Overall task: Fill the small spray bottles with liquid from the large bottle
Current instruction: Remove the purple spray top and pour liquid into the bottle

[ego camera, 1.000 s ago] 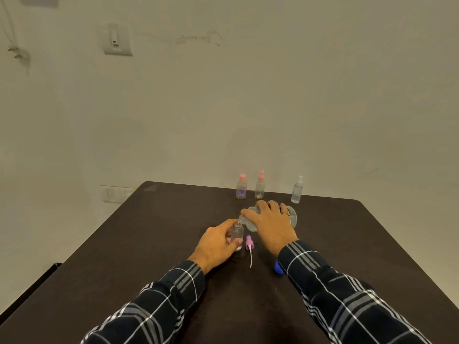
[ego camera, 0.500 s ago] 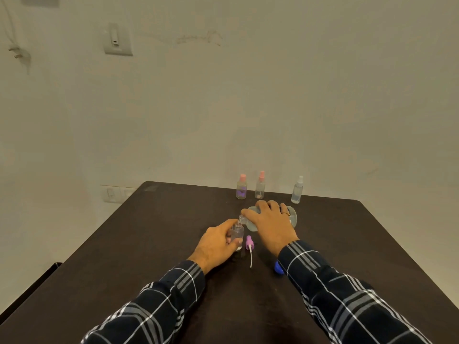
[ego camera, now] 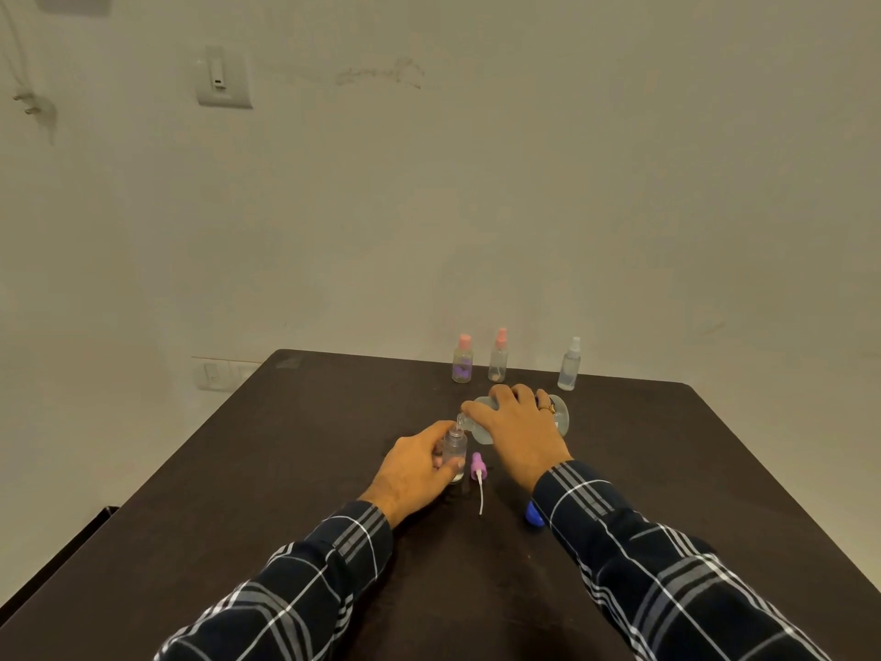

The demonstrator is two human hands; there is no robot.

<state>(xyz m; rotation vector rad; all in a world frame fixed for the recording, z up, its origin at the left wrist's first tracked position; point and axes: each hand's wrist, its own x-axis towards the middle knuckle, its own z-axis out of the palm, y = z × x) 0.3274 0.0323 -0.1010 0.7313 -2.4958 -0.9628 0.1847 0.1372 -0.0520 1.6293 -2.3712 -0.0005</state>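
Observation:
My left hand (ego camera: 414, 469) grips a small clear spray bottle (ego camera: 454, 449) that stands upright and uncapped on the dark table (ego camera: 295, 469). My right hand (ego camera: 519, 429) holds the large clear bottle (ego camera: 562, 415) tipped on its side, its mouth down at the small bottle's neck. The small bottle's purple spray head (ego camera: 477, 465) with its white tube lies on the table between my hands. A blue cap (ego camera: 534, 513) sits partly hidden behind my right sleeve.
Three small spray bottles stand along the table's far edge: a pink-capped one with purple contents (ego camera: 462, 359), a taller pink-capped one (ego camera: 498, 356) and a white-capped one (ego camera: 569, 364). A wall rises right behind the table.

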